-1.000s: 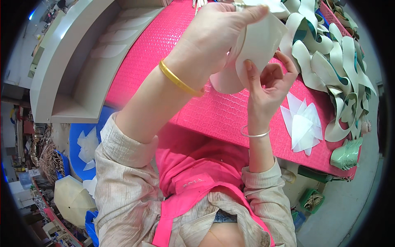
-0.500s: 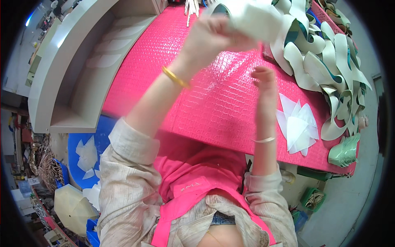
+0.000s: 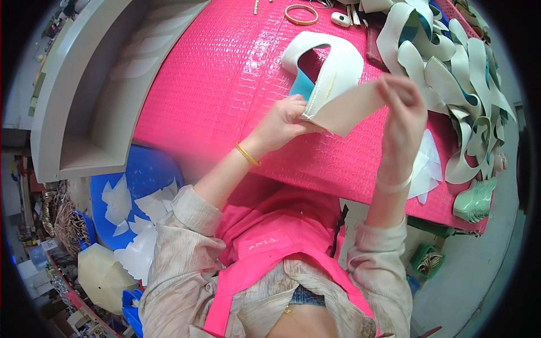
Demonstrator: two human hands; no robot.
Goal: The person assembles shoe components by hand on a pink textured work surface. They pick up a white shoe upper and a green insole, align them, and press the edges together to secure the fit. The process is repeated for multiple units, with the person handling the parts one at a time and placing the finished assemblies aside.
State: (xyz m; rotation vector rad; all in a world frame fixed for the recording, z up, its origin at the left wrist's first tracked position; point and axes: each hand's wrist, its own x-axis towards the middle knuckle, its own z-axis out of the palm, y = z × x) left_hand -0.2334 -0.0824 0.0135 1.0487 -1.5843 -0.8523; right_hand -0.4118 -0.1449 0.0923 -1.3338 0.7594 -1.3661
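Lowered toward the near side of the bench, the left hand has brought down the curved white shoe-upper-like piece, which half a second ago was a blur near the top of the view. It now opens out over the pink surface as an arch, its teal lining showing inside the bend; whether it rests fully on the bench, I cannot tell. The right hand, empty and apart from it then, has come up to the same work, so both hands now share the piece, one steadying and one lifting, as I judge it.

The left fingers are closed in a pinch on the piece's near end, by the seam. The right fingers, blurred, seem drawn together on the outer end of a pale beige flap, raised off the bench; whether it is joined to the white piece is unclear.

Beyond the arch lie a yellow hoop and a small white device. Right of the hands are piled similar white strips and, partly behind the right wrist, translucent pointed sheets.
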